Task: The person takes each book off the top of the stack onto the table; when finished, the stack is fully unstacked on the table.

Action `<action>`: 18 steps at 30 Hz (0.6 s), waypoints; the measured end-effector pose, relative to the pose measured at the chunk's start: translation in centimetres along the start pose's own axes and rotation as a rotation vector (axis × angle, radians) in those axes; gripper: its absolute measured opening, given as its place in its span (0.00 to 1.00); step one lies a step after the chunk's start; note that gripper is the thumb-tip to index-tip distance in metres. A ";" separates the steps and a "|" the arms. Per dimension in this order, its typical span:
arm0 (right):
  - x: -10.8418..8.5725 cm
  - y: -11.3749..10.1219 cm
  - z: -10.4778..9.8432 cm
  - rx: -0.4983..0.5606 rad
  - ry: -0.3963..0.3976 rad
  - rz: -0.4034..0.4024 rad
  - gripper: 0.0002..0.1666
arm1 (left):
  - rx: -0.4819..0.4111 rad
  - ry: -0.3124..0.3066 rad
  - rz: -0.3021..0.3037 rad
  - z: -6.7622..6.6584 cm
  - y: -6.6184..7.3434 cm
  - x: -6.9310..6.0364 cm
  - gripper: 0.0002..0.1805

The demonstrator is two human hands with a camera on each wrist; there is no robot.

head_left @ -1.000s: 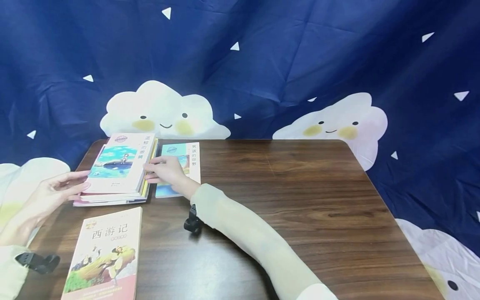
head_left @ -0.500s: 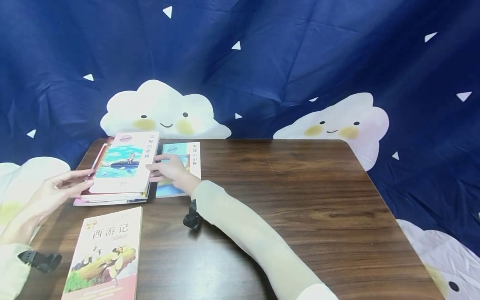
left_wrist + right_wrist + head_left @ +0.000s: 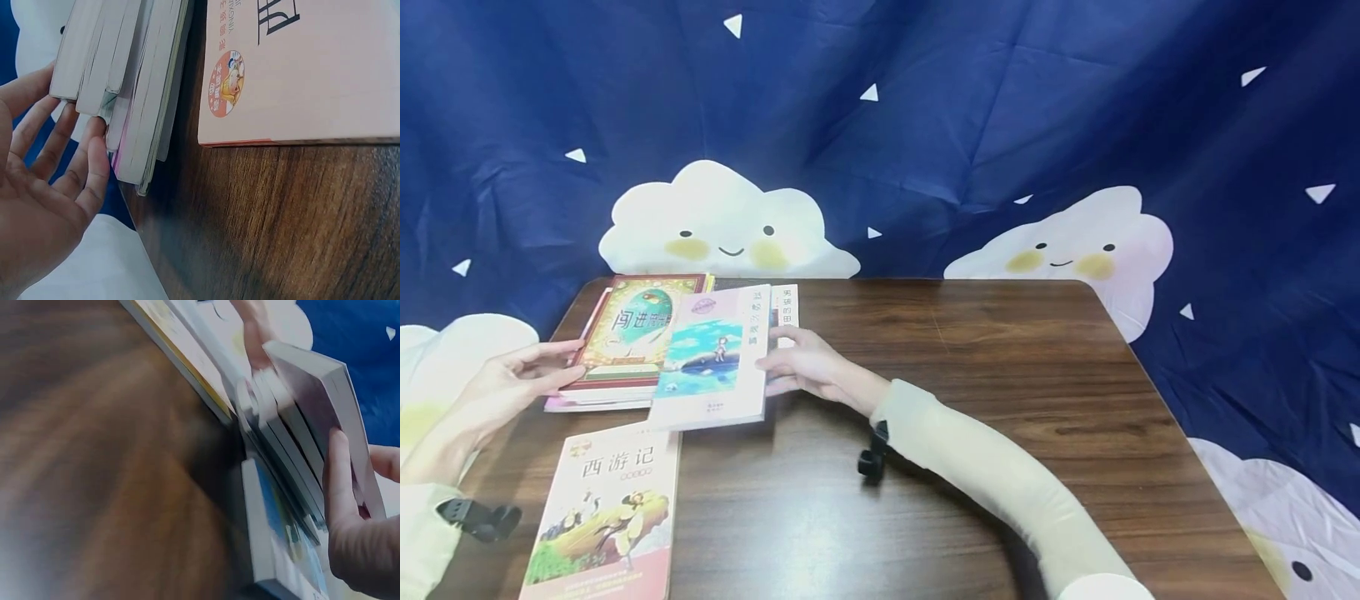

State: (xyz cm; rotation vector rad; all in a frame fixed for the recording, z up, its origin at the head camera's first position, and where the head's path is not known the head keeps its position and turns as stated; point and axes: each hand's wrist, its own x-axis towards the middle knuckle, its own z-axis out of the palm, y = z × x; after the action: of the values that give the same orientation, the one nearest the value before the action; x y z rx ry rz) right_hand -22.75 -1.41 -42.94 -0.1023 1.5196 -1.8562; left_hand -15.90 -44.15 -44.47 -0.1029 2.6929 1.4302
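Note:
My right hand point(image 3: 808, 364) pinches the right edge of a white book point(image 3: 703, 362) with a blue sea picture, thumb and fingers on opposite faces in the right wrist view. That book is lifted off a stack, over the corner of the orange-pink book point(image 3: 602, 517). Under it, a red-bordered book with a green and gold cover point(image 3: 625, 358) tops the stack point(image 3: 134, 106). My left hand point(image 3: 505, 392) rests against the stack's left side; its loosely bent fingers point(image 3: 62, 131) touch the page edges in the left wrist view.
A blue-covered book point(image 3: 786, 312) lies right of the stack, partly hidden by the lifted book. The wooden table point(image 3: 1000, 400) stretches to the right. Behind hangs a blue curtain point(image 3: 925, 125) printed with clouds.
My right hand has drawn the white book off the stack's top, to the right and nearer, uncovering the red-bordered book. My left hand has stayed by the stack.

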 end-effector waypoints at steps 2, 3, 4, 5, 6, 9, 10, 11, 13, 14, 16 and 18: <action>-1.5 0.5 -0.6 -0.008 -0.009 0.001 0.38 | -0.007 -0.004 -0.004 0.0 -0.2 0.0 0.29; -2.3 0.7 -0.9 -0.015 -0.017 0.000 0.38 | -0.008 -0.003 -0.004 0.0 -0.3 0.0 0.29; -3.1 0.9 -1.1 -0.021 -0.028 -0.003 0.38 | -0.011 -0.003 -0.006 0.1 -0.3 0.0 0.29; -3.9 1.2 -1.4 -0.027 -0.041 -0.006 0.39 | -0.013 -0.002 -0.005 0.1 -0.3 0.0 0.29; -4.6 1.4 -1.6 -0.030 -0.054 -0.006 0.39 | -0.012 -0.002 -0.007 0.1 -0.3 0.0 0.29; -7.0 2.6 -2.2 -0.042 -0.093 -0.001 0.38 | -0.016 -0.006 -0.013 0.2 -0.3 0.0 0.29; -7.8 3.1 -2.4 -0.048 -0.107 0.003 0.37 | -0.019 -0.007 -0.013 0.2 -0.2 -0.1 0.29; -8.5 3.6 -2.5 -0.052 -0.116 0.008 0.36 | -0.022 -0.007 -0.011 0.2 -0.3 -0.1 0.29; -9.7 4.6 -2.6 -0.060 -0.133 0.028 0.36 | -0.028 -0.002 -0.011 0.2 -0.5 -0.1 0.29; -10.2 5.1 -2.6 -0.059 -0.136 0.039 0.35 | -0.034 -0.001 -0.010 0.1 -0.6 -0.1 0.29; -10.9 6.1 -2.6 -0.059 -0.138 0.059 0.34 | -0.034 0.007 -0.005 0.1 -0.7 0.0 0.30; -11.5 7.0 -2.4 -0.054 -0.133 0.081 0.34 | -0.034 0.007 -0.010 0.0 -0.7 0.0 0.31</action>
State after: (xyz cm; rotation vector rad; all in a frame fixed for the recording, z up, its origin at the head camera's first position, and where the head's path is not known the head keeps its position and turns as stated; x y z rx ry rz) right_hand -12.17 6.84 -45.55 -0.1832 1.4615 -1.7109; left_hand -15.83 -44.55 -45.07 -0.1244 2.6702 1.4756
